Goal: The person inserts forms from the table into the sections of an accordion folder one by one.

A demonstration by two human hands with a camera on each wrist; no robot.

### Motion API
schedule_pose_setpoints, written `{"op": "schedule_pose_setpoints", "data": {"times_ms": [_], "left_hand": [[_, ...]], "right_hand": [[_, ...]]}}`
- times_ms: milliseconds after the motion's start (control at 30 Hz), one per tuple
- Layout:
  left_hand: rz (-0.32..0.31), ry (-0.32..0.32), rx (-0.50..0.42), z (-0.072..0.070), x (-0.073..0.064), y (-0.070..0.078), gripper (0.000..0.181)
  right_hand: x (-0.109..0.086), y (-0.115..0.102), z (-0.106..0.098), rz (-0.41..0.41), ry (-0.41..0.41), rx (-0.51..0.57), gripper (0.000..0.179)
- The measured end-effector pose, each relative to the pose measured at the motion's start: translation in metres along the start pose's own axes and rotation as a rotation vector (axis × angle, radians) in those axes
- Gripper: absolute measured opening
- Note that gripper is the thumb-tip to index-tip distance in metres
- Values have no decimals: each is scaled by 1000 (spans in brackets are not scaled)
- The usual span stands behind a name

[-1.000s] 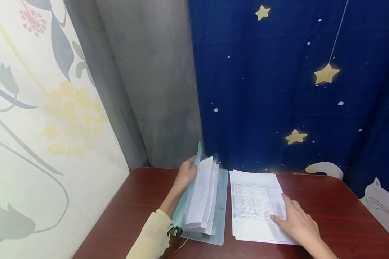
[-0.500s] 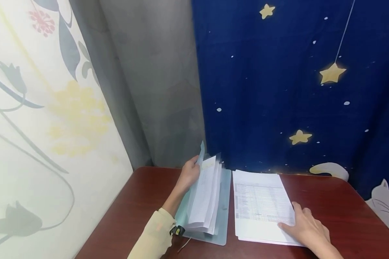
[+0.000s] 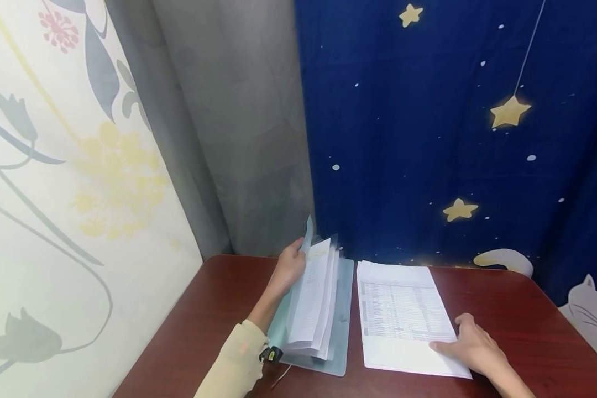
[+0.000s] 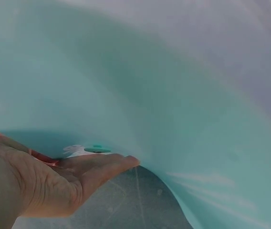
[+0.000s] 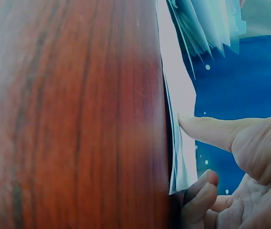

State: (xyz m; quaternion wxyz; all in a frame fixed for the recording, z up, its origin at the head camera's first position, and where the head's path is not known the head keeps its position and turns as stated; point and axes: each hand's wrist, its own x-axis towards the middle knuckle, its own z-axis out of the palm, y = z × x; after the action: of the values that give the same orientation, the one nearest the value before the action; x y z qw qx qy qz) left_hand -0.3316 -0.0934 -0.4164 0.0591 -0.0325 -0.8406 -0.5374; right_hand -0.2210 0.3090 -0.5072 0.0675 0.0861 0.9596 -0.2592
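In the head view, saw a pale blue folder (image 3: 342,344) open on the table (image 3: 504,293), with filed sheets (image 3: 312,309) leaning inside and the cover (image 3: 308,233) held raised by the left hand (image 3: 289,266); saw a loose paper stack (image 3: 403,309) just beside, with the right hand (image 3: 471,345) at its right edge; judged the opening done, the stack not put in, the cover not closed; found the sheets and cover partly blocking the folder's inside, with a wrist strap (image 3: 271,354) and thin cord (image 3: 281,377) near its lower edge; noticed a blue curtain (image 3: 418,127) and a grey curtain (image 3: 249,138) behind.

In the left wrist view, saw the cover filling most of the frame, narrowly held at its edge near a green button (image 4: 97,150).

In the right wrist view, saw the thumb (image 5: 212,131) on the stack's top, the other fingers bent by its edge, wide apart from the thumb; could not tell of any firm grip.
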Motion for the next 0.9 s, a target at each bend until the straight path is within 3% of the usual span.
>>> {"op": "schedule_pose_setpoints", "data": {"times_ms": [267, 500, 767, 900], "left_hand": [[-5, 9, 6, 1, 0, 0, 55], [-3, 13, 7, 1, 0, -2, 54], [13, 7, 3, 0, 0, -3, 55], [11, 2, -3, 1, 1, -3, 55]], "right_hand": [[3, 8, 0, 1, -23, 85, 83], [1, 8, 2, -14, -11, 93, 65], [-6, 10, 2, -100, 120, 121, 32], [-13, 11, -1, -112, 172, 158, 24]]}}
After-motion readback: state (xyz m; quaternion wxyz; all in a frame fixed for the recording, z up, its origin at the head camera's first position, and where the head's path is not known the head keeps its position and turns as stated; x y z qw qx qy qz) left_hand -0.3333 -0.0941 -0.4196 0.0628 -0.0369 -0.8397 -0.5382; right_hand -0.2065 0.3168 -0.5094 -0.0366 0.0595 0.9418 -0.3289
